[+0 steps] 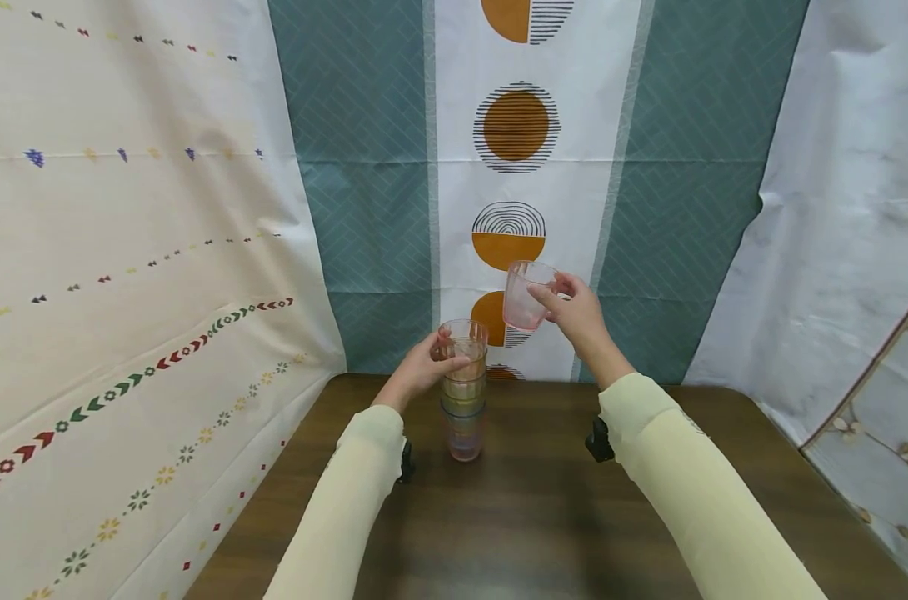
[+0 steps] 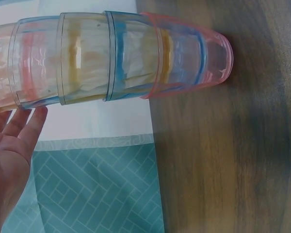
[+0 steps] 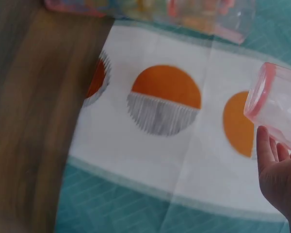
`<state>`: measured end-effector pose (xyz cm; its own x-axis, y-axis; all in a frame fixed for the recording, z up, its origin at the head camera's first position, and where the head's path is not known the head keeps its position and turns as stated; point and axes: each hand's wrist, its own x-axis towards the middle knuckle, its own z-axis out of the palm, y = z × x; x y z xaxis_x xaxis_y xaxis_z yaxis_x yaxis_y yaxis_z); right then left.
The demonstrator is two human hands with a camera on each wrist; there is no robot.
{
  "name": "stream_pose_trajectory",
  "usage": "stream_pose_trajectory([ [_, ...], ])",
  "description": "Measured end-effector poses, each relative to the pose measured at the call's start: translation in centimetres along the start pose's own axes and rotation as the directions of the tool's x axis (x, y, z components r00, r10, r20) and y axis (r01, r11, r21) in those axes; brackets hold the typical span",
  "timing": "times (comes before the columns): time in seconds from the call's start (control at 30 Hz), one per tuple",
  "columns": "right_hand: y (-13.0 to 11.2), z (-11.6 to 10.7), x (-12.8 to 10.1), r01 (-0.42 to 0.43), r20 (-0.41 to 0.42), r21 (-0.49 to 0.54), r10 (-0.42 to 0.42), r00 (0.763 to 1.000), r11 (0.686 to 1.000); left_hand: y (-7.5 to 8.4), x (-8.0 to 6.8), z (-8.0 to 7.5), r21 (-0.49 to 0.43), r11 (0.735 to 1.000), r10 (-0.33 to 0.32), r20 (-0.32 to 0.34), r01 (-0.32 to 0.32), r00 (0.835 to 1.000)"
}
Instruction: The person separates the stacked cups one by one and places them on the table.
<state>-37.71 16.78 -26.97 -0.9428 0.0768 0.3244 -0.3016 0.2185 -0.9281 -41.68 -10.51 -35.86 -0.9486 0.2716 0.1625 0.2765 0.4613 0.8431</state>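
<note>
The left hand (image 1: 424, 367) was at the upper part of the stack (image 1: 465, 392), a column of nested clear plastic cups that stood upright on the table (image 1: 544, 517), toward its far edge and a little left of the middle. In the head view its fingers curled round the top cups just under the rim, so it held the stack from the left side. The left wrist view showed the stack (image 2: 121, 58) lying across the frame, cups tinted pink, blue and yellow one inside another, the pink bottom cup resting on the wood. There the hand (image 2: 9, 155) showed its palm with fingertips (image 2: 36, 119) against the wall of an upper cup; how tight the hold was could not be told from that view.

The right hand (image 1: 574, 312) was raised above and to the right of the stack, well clear of the table. It pinched a single pink cup (image 1: 525, 296) by its side wall, thumb on the near side and fingers behind, with the cup tilted and apart from the stack. In the right wrist view the cup (image 3: 281, 104) showed its pink rim toward the left, with the fingertips (image 3: 264, 145) on its wall.

Both sleeves (image 1: 694, 492) were pale yellow. Behind the table hung a curtain (image 1: 514, 125) with orange circles on a white band between teal panels.
</note>
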Motion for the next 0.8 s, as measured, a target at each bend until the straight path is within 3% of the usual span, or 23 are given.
stream_pose_trajectory([
  [0.43, 5.2, -2.9, -2.6, -0.04, -0.017, -0.165, 0.038, 0.999, 0.985, 0.2, -0.2, 0.0, 0.013, 1.0, 0.0, -0.003, 0.001, 1.0],
  [0.6, 8.1, -2.6, -3.5, -0.072, -0.03, -0.212, 0.067, 0.997, 0.975, 0.1, -0.2, 0.0, 0.007, 1.0, 0.004, 0.0, -0.004, 1.0],
  [0.8, 11.8, -1.8, -4.8, -0.122, -0.042, -0.187, 0.116, 0.992, 0.975, 0.0, -0.1, 0.0, -0.003, 1.0, 0.01, -0.002, -0.01, 1.0],
])
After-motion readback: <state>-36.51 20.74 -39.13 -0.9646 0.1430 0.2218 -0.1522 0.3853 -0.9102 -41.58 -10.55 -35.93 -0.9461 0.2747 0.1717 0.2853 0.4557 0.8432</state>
